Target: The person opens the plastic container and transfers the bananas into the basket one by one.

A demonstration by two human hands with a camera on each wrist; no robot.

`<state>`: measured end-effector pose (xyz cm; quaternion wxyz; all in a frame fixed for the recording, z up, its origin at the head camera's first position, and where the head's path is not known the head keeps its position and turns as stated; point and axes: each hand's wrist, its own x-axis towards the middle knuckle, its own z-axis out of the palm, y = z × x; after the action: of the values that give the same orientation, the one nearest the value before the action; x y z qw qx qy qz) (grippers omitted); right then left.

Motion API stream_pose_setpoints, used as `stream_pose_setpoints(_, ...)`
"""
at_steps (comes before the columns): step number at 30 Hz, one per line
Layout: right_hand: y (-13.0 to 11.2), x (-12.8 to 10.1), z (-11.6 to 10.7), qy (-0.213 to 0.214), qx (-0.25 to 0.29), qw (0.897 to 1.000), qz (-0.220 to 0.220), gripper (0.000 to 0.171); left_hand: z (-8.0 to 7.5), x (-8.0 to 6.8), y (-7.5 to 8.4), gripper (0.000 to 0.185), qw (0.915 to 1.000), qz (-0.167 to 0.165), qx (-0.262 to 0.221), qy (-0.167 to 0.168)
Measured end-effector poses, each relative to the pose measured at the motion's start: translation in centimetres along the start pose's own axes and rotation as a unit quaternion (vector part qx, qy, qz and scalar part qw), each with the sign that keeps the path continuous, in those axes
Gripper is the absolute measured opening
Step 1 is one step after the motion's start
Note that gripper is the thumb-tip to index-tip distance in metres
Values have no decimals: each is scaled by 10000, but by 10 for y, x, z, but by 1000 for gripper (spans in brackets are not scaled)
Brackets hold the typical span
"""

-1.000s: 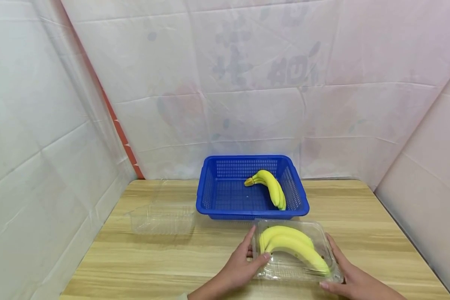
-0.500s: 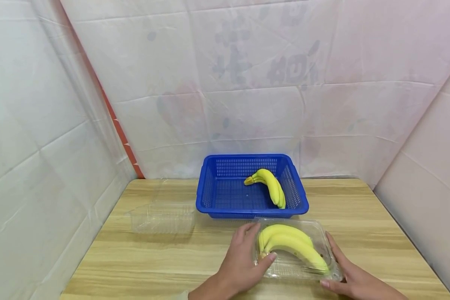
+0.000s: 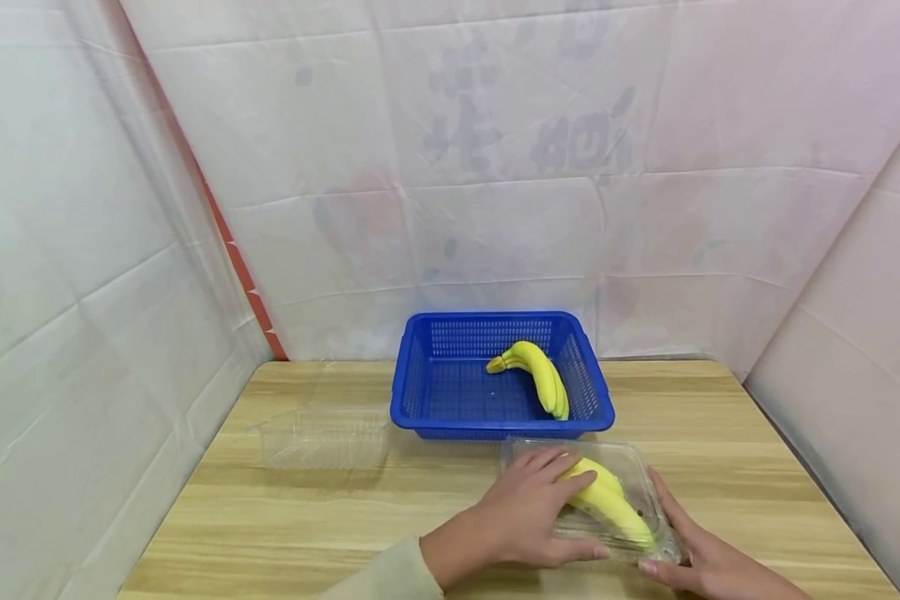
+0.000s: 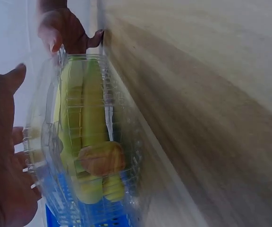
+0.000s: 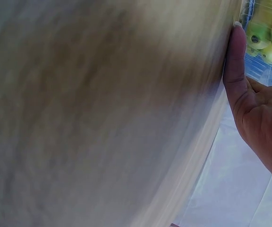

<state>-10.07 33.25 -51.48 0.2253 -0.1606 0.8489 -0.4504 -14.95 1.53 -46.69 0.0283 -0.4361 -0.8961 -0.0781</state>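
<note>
A clear plastic clamshell box (image 3: 632,461) stands shut on the table in front of the blue basket, with a bunch of bananas (image 3: 613,510) inside. My left hand (image 3: 528,510) lies across the left part of its lid, fingers spread, covering the stem end of the bunch in the head view. That stem end (image 4: 103,158) shows through the box wall in the left wrist view. At the box's right end, my right hand (image 3: 708,557) holds the near corner, thumb in front and fingers along the side. The right wrist view shows its thumb (image 5: 236,61) low against the box.
Behind the box is a blue plastic basket (image 3: 401,400) holding another bunch of bananas (image 3: 543,379). An open clear clamshell box (image 3: 322,442) stands on the left of the wooden table (image 3: 285,525). White sheeting (image 3: 330,125) encloses the back and sides.
My left hand has moved from the box's left side rightward onto the lid, its fingers spreading over it. My right hand and the box have stayed about where they were.
</note>
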Motion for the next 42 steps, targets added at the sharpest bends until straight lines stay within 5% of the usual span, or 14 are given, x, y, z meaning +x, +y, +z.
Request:
stream_pose_setpoints(7,0,1,-2,-182,234,9995,103,112,3,13,-1,93,9979,163,544,-308)
stream_pose_setpoints(19,-2,2,-3,-465,516,9974,192,111,7,18,0,92,9953,-113,604,-742)
stream_pose_setpoints(31,-3,5,-1,-272,-95,9981,545,112,8,21,3,85,9940,-197,518,-944)
stream_pose_setpoints(42,-4,3,3,-553,936,9935,343,109,6,19,4,81,9941,-213,500,-939)
